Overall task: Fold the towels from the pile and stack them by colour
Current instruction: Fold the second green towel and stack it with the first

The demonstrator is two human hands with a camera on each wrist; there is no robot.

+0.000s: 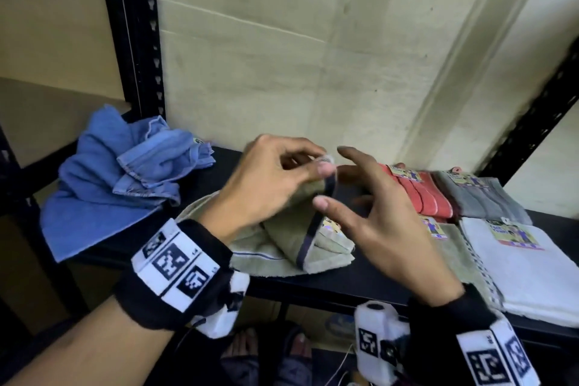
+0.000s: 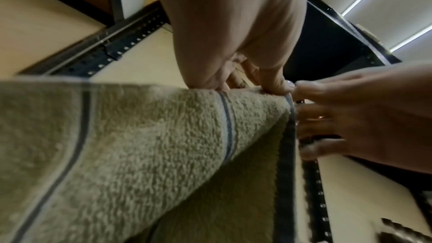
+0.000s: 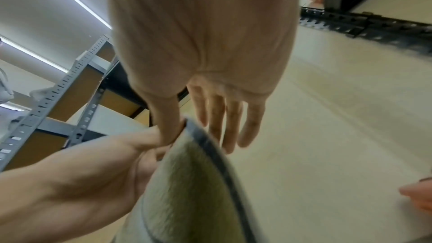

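Observation:
An olive-green towel [image 1: 291, 238] with dark stripes lies half lifted on the black shelf [image 1: 360, 285]. My left hand [image 1: 282, 178] pinches its top corner between thumb and fingers, seen up close in the left wrist view as the green towel [image 2: 145, 154] hanging from my left hand [image 2: 257, 84]. My right hand [image 1: 372, 207] hovers just right of the raised edge with fingers spread and straight; in the right wrist view my right hand [image 3: 219, 114] has its thumb against the towel [image 3: 187, 182] edge. A crumpled blue towel pile [image 1: 125, 178] sits at the left.
Folded towels lie at the right of the shelf: red [image 1: 419, 194], grey [image 1: 482, 197], white [image 1: 517, 266], and a green one [image 1: 457, 251] beside it. Black slotted uprights [image 1: 138, 41] frame the shelf, with a wall behind. Sandalled feet [image 1: 269, 351] show below.

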